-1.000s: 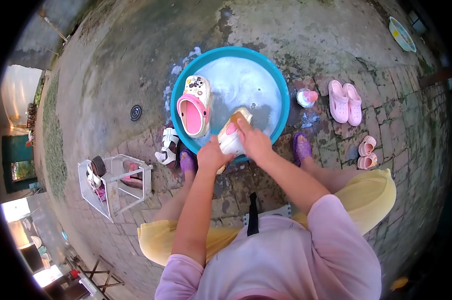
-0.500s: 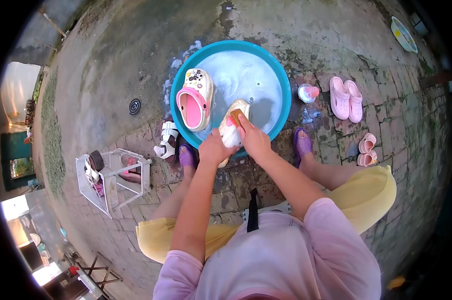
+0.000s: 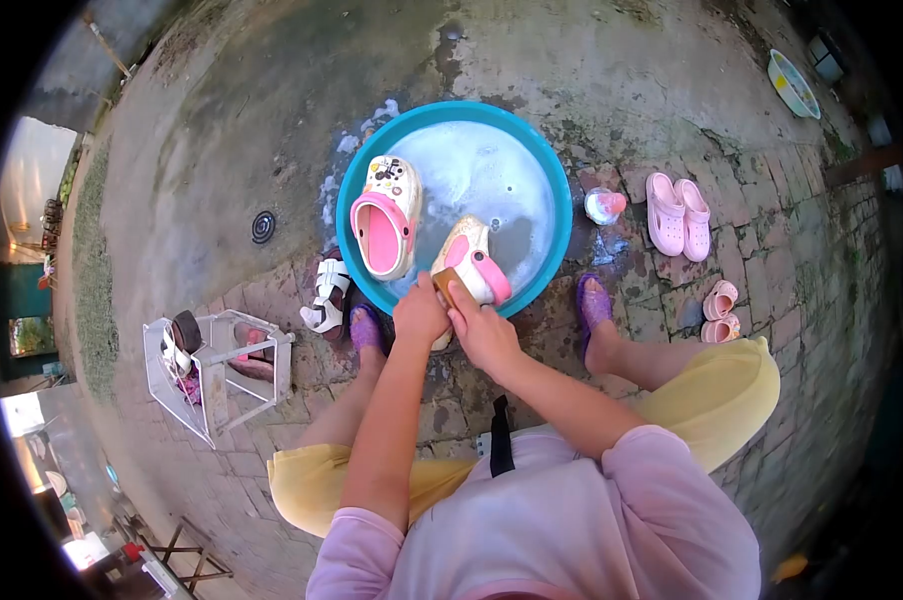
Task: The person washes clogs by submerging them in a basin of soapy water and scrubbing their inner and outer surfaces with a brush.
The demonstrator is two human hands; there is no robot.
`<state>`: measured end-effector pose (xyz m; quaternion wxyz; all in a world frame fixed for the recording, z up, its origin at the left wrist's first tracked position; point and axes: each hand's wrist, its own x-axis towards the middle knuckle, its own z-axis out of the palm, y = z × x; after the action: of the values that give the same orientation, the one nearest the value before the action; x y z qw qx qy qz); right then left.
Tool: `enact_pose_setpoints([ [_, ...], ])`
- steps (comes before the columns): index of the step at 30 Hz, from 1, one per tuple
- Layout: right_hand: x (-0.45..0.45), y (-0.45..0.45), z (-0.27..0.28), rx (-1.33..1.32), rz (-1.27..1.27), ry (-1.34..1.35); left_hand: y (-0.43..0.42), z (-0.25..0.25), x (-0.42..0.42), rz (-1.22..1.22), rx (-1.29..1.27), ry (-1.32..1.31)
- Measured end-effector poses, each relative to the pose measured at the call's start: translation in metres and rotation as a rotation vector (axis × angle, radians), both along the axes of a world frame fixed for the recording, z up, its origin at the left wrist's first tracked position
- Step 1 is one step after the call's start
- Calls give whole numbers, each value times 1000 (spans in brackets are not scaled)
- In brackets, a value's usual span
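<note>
A teal basin (image 3: pixel 560 180) holds soapy water. Inside it, on the left, lies a white clog with a pink strap (image 3: pixel 384 222) and small charms. My left hand (image 3: pixel 421 312) is closed on the near end of a second white-and-pink clog (image 3: pixel 479 262), which tilts over the basin's near rim. A brown brush (image 3: pixel 449 285) is in my right hand (image 3: pixel 483 335), pressed near the same clog's heel end. The brush's bristles are hidden.
Right of the basin stand a small tub (image 3: pixel 604 206), pink clogs (image 3: pixel 679 217) and small clogs (image 3: pixel 720 311). White sandals (image 3: pixel 329 296) lie left, by my foot. A white rack (image 3: pixel 217 375) with shoes is farther left. Another basin (image 3: pixel 794 84) is at the upper right.
The held clog has turned so its pink strap and opening show. My right hand and the brush have moved down and left, toward the clog's near end.
</note>
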<state>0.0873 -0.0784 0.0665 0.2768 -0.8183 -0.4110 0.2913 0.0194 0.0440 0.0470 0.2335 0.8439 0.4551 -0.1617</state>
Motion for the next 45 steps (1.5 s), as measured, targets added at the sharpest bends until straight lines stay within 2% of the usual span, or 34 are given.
enact_pose_setpoints([
  [4,56,39,-27,-49,-157,-114,-12,25,8,-36,40,-29],
  [7,52,46,-19,-31,-164,-148,-11,24,8,-29,63,11],
  [9,20,19,-15,102,-16,-148,-9,22,9,-39,29,14],
  [13,47,32,-28,111,-101,-151,-12,20,10,-23,55,16],
  [16,100,59,-39,-1,-150,-179,-8,25,6,-37,63,25],
  [18,131,53,-25,22,-423,-93,-7,21,0,-19,90,-7],
  [20,161,27,-41,68,-591,-74,-5,21,5,-17,84,11],
  [24,215,-32,-91,-233,-744,-178,-3,19,14,1,75,11],
  [28,244,-56,-130,-384,-675,-290,-1,19,15,41,38,2],
  [30,251,-56,-143,-445,-561,-424,-1,17,13,51,31,5],
  [37,251,-49,-161,-495,-473,-466,2,18,14,41,13,1],
  [43,249,-50,-152,-442,-552,-445,0,23,17,78,11,18],
  [45,253,-58,-162,-268,-595,-511,0,20,15,73,15,4],
])
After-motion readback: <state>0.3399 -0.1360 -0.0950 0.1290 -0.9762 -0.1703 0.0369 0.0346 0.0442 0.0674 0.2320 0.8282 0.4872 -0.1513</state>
